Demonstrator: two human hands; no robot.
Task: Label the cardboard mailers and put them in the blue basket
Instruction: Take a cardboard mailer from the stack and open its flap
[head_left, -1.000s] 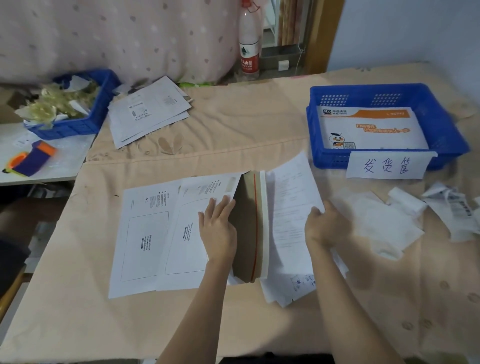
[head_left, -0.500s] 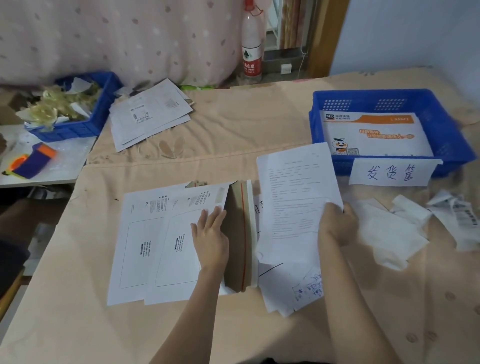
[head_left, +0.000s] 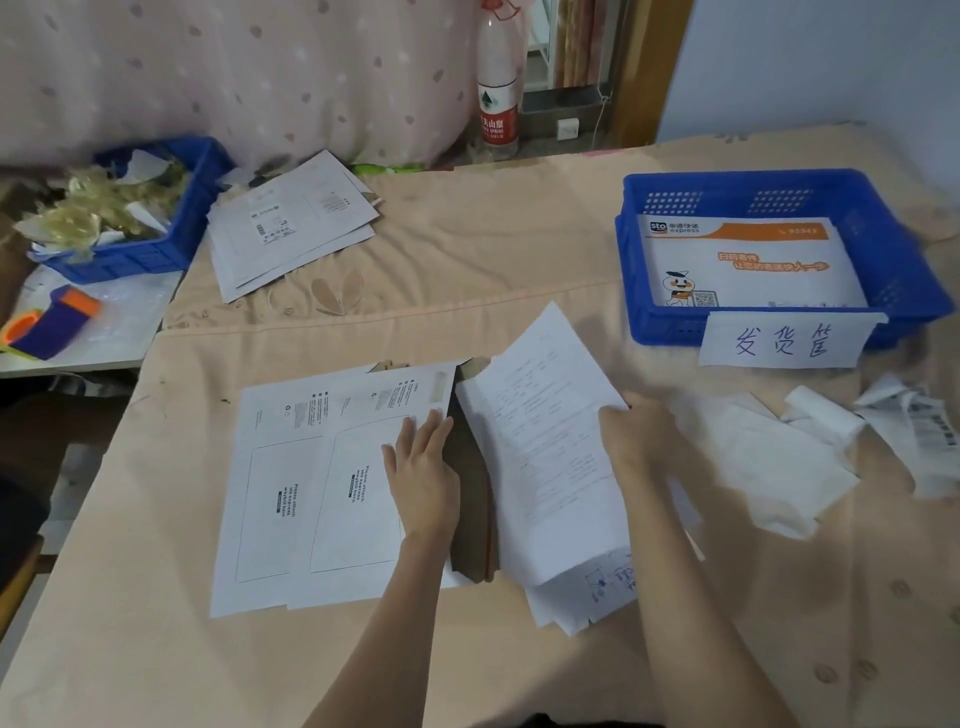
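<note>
Two white cardboard mailers (head_left: 311, 493) lie overlapped on the beige cloth in front of me. My left hand (head_left: 423, 473) rests flat, fingers straight, on the right mailer at its opened brown flap (head_left: 470, 499). My right hand (head_left: 631, 441) pinches a printed white sheet (head_left: 545, 457) by its right edge and holds it tilted over the flap. More papers (head_left: 587, 597) lie under it. The blue basket (head_left: 898, 249) stands at the far right, with an orange-and-white mailer (head_left: 748, 260) inside and a handwritten paper sign (head_left: 779, 340) on its front.
A stack of white mailers (head_left: 291, 228) lies at the back left. Beside it, a second blue basket (head_left: 171, 228) holds scraps, with a tape dispenser (head_left: 52, 322) in front of it. Crumpled white backing papers (head_left: 769, 457) lie at the right. A bottle (head_left: 497, 98) stands at the back.
My right hand has lifted the printed sheet off the pile and swung it left over the mailer's open flap. My left hand has stayed on the mailer.
</note>
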